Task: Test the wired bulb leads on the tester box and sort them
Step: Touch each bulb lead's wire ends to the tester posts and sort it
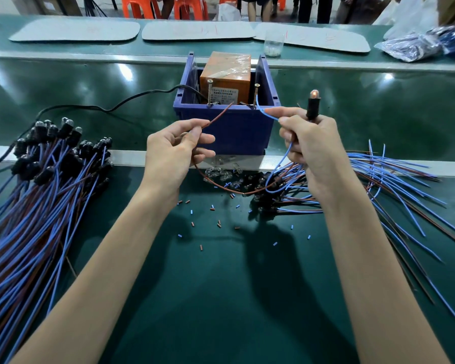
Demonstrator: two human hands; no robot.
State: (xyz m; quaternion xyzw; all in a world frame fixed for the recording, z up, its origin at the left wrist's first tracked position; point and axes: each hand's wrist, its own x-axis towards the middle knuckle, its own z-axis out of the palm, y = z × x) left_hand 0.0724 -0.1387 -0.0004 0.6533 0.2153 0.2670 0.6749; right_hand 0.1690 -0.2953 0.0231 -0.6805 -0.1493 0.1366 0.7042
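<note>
Above the green mat (221,298), your left hand (177,145) pinches the brown wire (220,115), and your right hand (310,143) grips the upright bulb (314,94) and its blue wire (265,114). Press both bare tips firmly to the screws (210,91) on the tester box (226,127) and judge the orange glow. Beyond run a green belt (63,82), grey boards (74,28) and orange stools (139,6).

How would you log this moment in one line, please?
step: testing | left hand: pinches brown lead | right hand: blue lead, socket | bulb: glowing
</note>
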